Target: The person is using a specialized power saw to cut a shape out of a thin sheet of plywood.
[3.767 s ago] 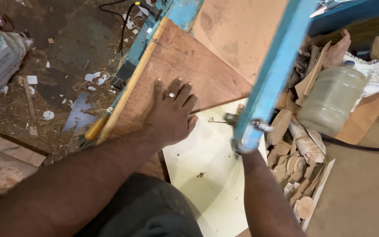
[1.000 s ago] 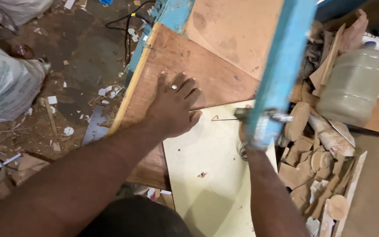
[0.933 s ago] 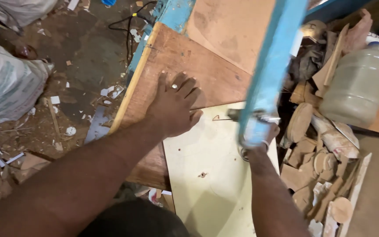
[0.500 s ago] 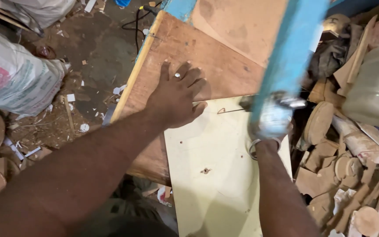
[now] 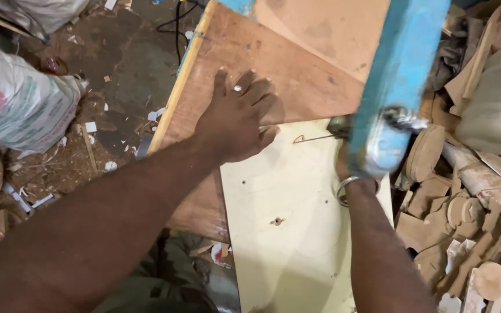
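Feeding cream panel point(image 5: 297, 232) into the blade under blue saw arm point(image 5: 398, 81). Right hand point(image 5: 346, 168) mostly hidden behind arm, grip can't be told. Left hand point(image 5: 236, 119) flat, fingers spread, pressing panel edge and brown plywood sheet point(image 5: 273, 75). Advise: hold left pressure, feed slow along curved pencil line, thumb off blade path.

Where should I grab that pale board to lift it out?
Take the pale board by its near end, from the person's side. It lies flat and long toward them, that end shows bare, while the left hand and blue frame crowd its far end.
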